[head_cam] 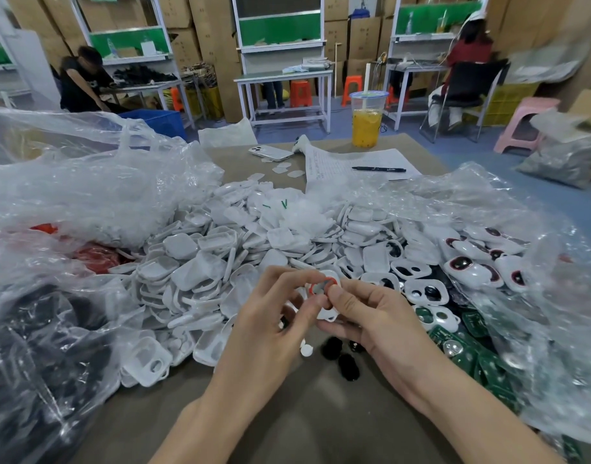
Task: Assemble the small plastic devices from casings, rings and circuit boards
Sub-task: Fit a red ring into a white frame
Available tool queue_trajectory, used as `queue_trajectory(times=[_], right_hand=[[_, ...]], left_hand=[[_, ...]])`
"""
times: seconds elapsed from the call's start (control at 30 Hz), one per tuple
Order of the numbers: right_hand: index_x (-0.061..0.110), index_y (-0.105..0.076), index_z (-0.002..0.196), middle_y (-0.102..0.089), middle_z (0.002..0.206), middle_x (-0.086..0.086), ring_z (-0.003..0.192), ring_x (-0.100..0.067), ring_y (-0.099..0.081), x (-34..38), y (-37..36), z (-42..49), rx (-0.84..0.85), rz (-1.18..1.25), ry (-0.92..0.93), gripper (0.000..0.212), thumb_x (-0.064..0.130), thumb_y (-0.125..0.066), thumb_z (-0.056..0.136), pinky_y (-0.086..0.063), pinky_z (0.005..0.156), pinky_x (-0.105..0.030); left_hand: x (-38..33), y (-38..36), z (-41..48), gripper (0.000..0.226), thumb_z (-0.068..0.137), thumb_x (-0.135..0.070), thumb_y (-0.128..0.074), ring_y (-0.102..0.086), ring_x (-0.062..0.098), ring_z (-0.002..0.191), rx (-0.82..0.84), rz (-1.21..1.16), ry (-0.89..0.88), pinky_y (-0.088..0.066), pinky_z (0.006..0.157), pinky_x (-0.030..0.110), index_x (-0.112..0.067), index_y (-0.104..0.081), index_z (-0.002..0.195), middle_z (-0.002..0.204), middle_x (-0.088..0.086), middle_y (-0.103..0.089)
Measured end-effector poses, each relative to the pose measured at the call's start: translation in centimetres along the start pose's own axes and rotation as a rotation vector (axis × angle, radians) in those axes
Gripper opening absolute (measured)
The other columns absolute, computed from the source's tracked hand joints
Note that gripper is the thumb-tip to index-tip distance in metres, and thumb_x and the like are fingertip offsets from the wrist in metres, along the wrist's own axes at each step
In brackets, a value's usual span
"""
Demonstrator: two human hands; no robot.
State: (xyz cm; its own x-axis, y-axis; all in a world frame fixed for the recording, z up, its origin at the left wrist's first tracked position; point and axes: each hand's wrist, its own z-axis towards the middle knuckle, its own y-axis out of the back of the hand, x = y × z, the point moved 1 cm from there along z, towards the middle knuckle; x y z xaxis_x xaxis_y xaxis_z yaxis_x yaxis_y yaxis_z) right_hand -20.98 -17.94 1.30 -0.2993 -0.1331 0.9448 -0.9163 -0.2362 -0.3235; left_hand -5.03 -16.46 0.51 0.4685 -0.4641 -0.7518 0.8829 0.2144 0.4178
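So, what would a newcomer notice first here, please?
A heap of white casings covers the middle of the table, between clear plastic bags. In front, the left hand and right hand pinch one casing with a red ring on it. A cup of yellow drink stands at the far edge.

The printed sheet [331, 160] carries writing too blurred to read.

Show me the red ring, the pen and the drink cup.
red ring [329, 280], head view, upper arc
pen [378, 169], head view, middle of barrel
drink cup [367, 123], head view, yellow-filled wall
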Motion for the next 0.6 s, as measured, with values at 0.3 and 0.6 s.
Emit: queue_trajectory(times=[0.3,0.6], right_hand=[[0.015,-0.080,0.098,-0.076,0.102,-0.012,0.102,-0.022,-0.073,-0.06,-0.09,-0.08,0.018,0.005,0.014,0.025,0.033,-0.069,0.084,-0.059,0.083,-0.028],[0.014,-0.080,0.094,-0.073,0.087,-0.009,0.093,-0.023,-0.074,-0.17,0.20,0.18,0.004,-0.001,0.005,0.024,0.031,-0.069,0.080,-0.059,0.081,-0.028]], left_hand=[[-0.22,-0.03,-0.02,0.016,0.096,-0.046,-0.062,-0.068,0.018,0.093,-0.022,-0.021,-0.003,-0.050,0.070,0.016,-0.047,-0.069,0.110,0.111,-0.011,-0.065],[-0.76,0.22,0.23,0.017,0.090,-0.039,-0.067,-0.064,0.010,0.079,0.094,-0.485,0.318,-0.052,0.070,0.022,-0.035,-0.076,0.103,0.104,-0.004,-0.076]])
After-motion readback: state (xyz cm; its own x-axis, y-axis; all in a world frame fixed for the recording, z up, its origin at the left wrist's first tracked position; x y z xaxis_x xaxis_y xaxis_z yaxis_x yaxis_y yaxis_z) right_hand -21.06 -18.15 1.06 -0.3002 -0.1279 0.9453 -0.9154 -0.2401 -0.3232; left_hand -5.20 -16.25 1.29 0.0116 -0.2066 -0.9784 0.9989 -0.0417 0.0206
